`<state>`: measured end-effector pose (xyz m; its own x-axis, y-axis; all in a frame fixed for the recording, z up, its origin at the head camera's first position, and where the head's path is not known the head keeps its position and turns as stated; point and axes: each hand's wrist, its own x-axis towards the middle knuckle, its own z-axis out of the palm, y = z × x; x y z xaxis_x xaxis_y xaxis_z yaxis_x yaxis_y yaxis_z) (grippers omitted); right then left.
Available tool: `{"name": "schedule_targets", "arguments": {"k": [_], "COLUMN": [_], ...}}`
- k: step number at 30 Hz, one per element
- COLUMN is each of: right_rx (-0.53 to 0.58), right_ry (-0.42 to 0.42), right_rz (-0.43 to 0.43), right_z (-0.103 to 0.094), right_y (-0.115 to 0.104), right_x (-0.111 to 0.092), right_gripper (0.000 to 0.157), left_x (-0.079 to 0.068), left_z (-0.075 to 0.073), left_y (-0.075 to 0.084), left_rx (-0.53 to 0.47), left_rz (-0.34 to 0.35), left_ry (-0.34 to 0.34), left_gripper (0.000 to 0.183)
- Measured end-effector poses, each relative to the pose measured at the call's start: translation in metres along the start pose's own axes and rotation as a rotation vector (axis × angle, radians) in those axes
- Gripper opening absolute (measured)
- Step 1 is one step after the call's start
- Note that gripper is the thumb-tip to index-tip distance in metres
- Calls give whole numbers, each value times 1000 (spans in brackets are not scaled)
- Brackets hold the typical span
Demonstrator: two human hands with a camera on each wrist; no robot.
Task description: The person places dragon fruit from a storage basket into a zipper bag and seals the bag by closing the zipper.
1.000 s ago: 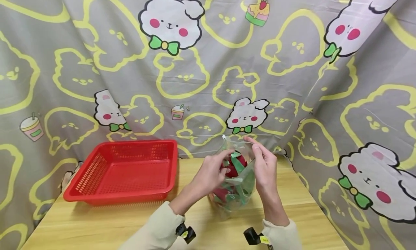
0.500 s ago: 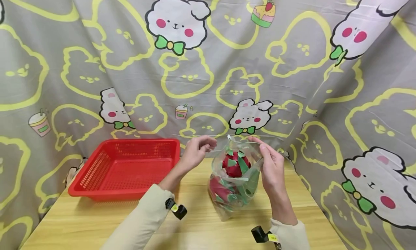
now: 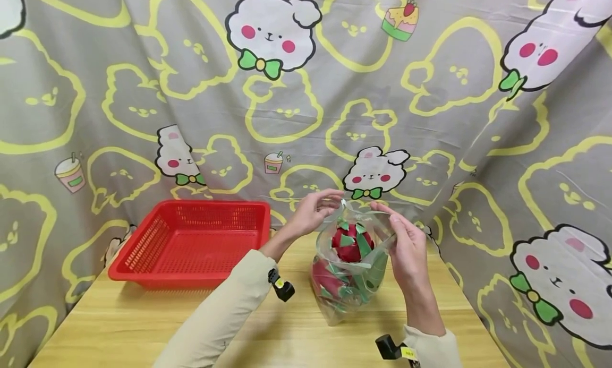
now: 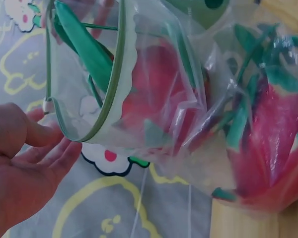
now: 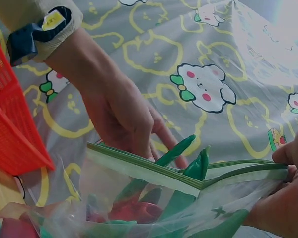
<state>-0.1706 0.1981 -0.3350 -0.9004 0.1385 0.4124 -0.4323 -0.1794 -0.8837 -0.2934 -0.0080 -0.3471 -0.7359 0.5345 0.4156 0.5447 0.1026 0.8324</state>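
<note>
A clear zip-lock bag (image 3: 331,314) with a green zip rim (image 4: 109,101) stands upright on the table, its mouth spread apart. Inside it a red dragon fruit with green scales (image 3: 353,245) sits near the top. A second dragon fruit (image 4: 273,134) lies lower in the bag. My right hand (image 3: 409,248) pinches the right edge of the bag's mouth between thumb and fingers. At the left edge, by the white zip slider (image 4: 48,105), my left hand (image 3: 312,213) has its fingers loosely bent, at or very near the rim. Whether they touch it is unclear.
A red plastic basket (image 3: 191,275) with perforated sides stands on the left of the wooden table (image 3: 268,331). Grey cartoon-print curtain (image 3: 287,92) hangs close behind the table and along its right side.
My left hand has left the upper dragon fruit, drawn out to the left, then come back to the bag's left rim. My right hand keeps its grip on the bag.
</note>
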Motion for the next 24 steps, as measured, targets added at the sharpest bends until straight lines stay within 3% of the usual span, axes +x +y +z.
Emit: {"name": "schedule_targets", "arguments": {"k": [4, 10, 19, 24], "right_rx": [-8, -13, -74, -167], "right_ry": [-23, -58, -65, -79], "right_rz": [-8, -20, -23, -35], "right_z": [-5, -9, -8, -11], "right_y": [-2, -2, 4, 2], "right_x": [0, 0, 4, 7], "right_gripper": [47, 47, 45, 45], "left_x": [11, 15, 6, 5], "left_z": [6, 10, -12, -17], "left_y": [4, 4, 8, 15], "left_rx": [29, 33, 114, 86], "left_rz": [10, -4, 41, 52], "left_ry": [-33, 8, 46, 79], "left_gripper": [42, 15, 7, 4]}}
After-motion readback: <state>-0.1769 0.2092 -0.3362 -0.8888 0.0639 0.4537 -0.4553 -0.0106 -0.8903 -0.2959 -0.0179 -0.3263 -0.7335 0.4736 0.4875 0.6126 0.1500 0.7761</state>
